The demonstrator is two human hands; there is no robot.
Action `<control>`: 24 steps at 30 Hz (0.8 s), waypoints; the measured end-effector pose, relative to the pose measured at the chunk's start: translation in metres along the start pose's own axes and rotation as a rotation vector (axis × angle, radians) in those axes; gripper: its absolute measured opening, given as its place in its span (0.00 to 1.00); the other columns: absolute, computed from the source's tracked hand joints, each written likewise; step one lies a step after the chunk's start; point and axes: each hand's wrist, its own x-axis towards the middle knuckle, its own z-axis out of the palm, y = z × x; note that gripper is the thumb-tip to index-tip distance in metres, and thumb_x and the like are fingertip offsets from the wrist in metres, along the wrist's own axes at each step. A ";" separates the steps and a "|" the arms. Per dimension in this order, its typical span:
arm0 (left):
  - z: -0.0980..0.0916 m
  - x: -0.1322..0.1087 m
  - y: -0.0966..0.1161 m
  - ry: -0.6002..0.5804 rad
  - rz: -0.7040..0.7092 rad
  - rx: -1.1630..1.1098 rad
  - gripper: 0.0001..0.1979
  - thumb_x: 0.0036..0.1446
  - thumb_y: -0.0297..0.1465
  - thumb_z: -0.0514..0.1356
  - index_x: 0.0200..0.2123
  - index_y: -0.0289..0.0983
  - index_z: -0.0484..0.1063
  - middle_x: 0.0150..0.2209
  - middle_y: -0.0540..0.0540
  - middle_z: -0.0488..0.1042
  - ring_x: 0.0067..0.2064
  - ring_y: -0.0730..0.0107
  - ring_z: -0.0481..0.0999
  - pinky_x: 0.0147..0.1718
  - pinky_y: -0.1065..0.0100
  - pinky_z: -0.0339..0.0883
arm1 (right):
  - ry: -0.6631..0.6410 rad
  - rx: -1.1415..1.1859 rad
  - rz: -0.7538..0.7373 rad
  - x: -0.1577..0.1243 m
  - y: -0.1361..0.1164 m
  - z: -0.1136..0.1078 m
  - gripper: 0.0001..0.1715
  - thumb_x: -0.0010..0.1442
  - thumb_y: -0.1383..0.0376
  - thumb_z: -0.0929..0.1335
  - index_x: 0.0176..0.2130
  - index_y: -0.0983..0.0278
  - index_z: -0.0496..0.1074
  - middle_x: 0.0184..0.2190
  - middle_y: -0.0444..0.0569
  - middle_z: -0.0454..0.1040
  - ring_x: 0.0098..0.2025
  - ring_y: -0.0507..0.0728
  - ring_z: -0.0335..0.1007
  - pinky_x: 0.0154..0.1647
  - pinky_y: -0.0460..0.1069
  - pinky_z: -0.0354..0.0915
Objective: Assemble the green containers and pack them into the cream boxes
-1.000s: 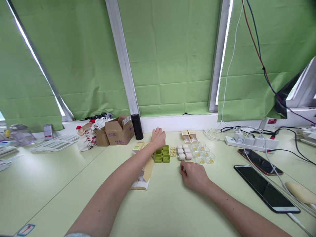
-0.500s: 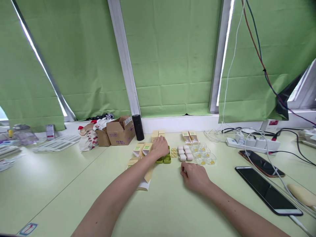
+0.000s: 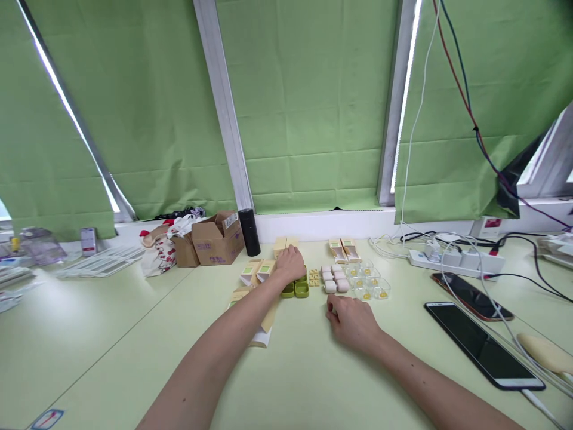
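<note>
My left hand (image 3: 290,263) reaches over several small green open boxes (image 3: 302,290), its fingers curled downward and closed. What they hold, if anything, is hidden beneath the hand. Pale yellow cartons (image 3: 265,272) with green labels lie left of it, partly covered by my forearm. My right hand (image 3: 351,319) rests on the table with its fingers curled in and nothing visible in them. Just beyond it are rows of small white-and-pinkish rounded cases (image 3: 335,279). Small yellow squares (image 3: 314,278) lie between these and the green boxes. Clear cups with yellow bits (image 3: 369,279) stand at the right.
Two more opened cartons (image 3: 344,251) stand farther back. A brown cardboard box (image 3: 218,240) and a black cylinder (image 3: 249,232) are at the back left. To the right lie a white phone (image 3: 483,343), a dark phone (image 3: 472,295), a power strip (image 3: 456,263) and loose cables.
The camera view has shifted slightly. Both hands stay in nearly the same places, and no object has visibly moved on the table.
</note>
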 end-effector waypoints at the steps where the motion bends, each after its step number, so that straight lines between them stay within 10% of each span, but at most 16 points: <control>1: -0.001 -0.001 0.001 0.002 -0.002 -0.003 0.26 0.63 0.33 0.58 0.62 0.27 0.64 0.60 0.23 0.69 0.62 0.41 0.71 0.61 0.51 0.61 | 0.002 0.000 -0.001 0.000 0.000 0.000 0.08 0.67 0.66 0.65 0.43 0.61 0.74 0.42 0.54 0.84 0.41 0.63 0.81 0.32 0.51 0.52; 7: -0.013 -0.030 0.008 0.040 0.055 -0.028 0.27 0.67 0.34 0.55 0.65 0.28 0.62 0.67 0.23 0.65 0.67 0.39 0.68 0.62 0.49 0.58 | 0.001 -0.002 0.007 0.000 0.001 0.002 0.07 0.67 0.67 0.66 0.43 0.61 0.74 0.41 0.52 0.84 0.41 0.63 0.81 0.32 0.50 0.52; 14: -0.034 -0.097 0.014 0.104 0.241 -0.073 0.11 0.70 0.33 0.54 0.45 0.38 0.77 0.47 0.37 0.82 0.52 0.51 0.79 0.51 0.57 0.64 | 0.001 0.007 0.002 -0.001 -0.001 0.002 0.08 0.67 0.66 0.65 0.43 0.61 0.75 0.41 0.53 0.84 0.41 0.63 0.81 0.33 0.50 0.54; 24: -0.028 -0.135 0.001 0.078 0.221 -0.009 0.17 0.73 0.29 0.52 0.34 0.36 0.78 0.35 0.37 0.83 0.43 0.50 0.81 0.48 0.54 0.65 | -0.008 0.009 0.013 -0.001 -0.002 0.000 0.08 0.67 0.67 0.65 0.43 0.61 0.74 0.41 0.52 0.84 0.41 0.62 0.80 0.31 0.51 0.50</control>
